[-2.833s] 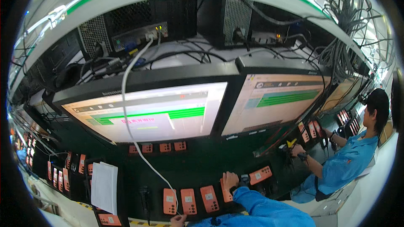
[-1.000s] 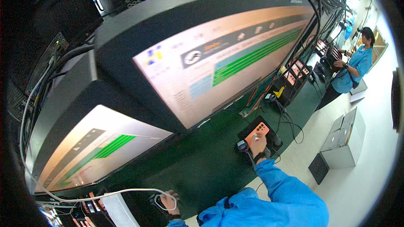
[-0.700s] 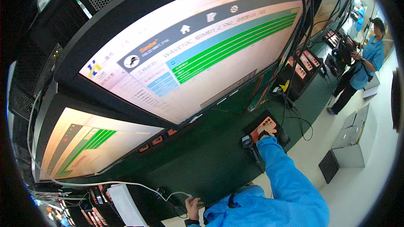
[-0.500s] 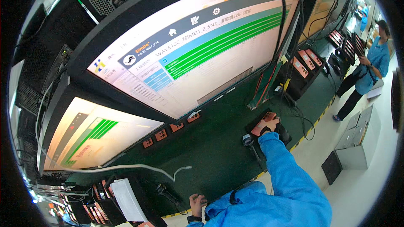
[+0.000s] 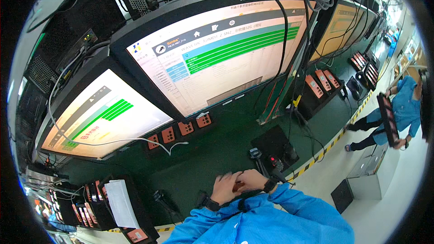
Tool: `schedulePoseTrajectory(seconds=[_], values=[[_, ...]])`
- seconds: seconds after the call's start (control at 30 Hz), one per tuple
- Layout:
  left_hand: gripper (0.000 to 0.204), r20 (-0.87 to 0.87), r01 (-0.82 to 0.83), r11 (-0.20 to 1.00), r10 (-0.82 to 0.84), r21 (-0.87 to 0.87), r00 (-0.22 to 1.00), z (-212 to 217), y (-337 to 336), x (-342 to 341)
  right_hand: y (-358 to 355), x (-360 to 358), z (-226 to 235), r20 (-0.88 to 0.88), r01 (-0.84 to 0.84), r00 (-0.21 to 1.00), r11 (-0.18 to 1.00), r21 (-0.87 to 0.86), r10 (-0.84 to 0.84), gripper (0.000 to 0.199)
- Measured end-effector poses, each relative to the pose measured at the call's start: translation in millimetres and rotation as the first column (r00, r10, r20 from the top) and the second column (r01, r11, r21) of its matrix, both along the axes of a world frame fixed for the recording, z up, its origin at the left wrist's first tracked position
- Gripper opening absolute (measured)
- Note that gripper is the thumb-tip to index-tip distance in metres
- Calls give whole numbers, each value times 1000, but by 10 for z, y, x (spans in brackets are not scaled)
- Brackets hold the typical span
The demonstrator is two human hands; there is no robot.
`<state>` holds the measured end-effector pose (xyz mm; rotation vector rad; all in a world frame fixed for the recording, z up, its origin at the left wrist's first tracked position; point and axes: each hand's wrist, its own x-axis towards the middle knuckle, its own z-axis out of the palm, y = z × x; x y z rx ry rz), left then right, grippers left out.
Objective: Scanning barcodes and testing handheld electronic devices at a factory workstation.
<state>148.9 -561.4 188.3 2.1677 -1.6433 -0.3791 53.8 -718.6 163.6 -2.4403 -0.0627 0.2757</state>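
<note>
Both of my hands meet close in front of my body, above the near edge of the green bench. My left hand [image 5: 224,190] and my right hand [image 5: 253,180] have their fingers closed around a reddish phone [image 5: 238,186], of which only a small part shows. Just beyond the right hand stands a black handheld barcode scanner [image 5: 255,154]. Beside it, a black mat [image 5: 270,140] bears a dark device with a red light [image 5: 274,160]. Several coral-coloured phones [image 5: 186,128] lean in a row below the monitors.
Two lit monitors [image 5: 226,54] fill the back. A white cable [image 5: 135,139] hangs over the bench [image 5: 190,167]. Left are a second scanner [image 5: 165,201] and a rack with white paper [image 5: 122,203]. At right, a phone rack [image 5: 316,97] and a person carrying a tray [image 5: 388,115].
My right hand has come from the mat at right toward my body with the phone. My left hand has moved up and right to join it. The person at right has come nearer with the tray.
</note>
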Motion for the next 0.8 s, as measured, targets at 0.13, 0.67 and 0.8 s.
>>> schedulePoseTrajectory(seconds=[0.13,0.67,0.8], values=[[47,-457,24,944,136,328,879,-569,353,161,37,-7,-154,67,333,898,773,539,-434,29],[39,-989,-609,779,116,149,-93,-787,852,49,-298,-174,-1400,-686,841,483,71,536,-543,19],[49,-998,-600,799,57,52,-11,-1131,616,134,-30,-277,-622,-552,676,696,160,719,-460,19]])
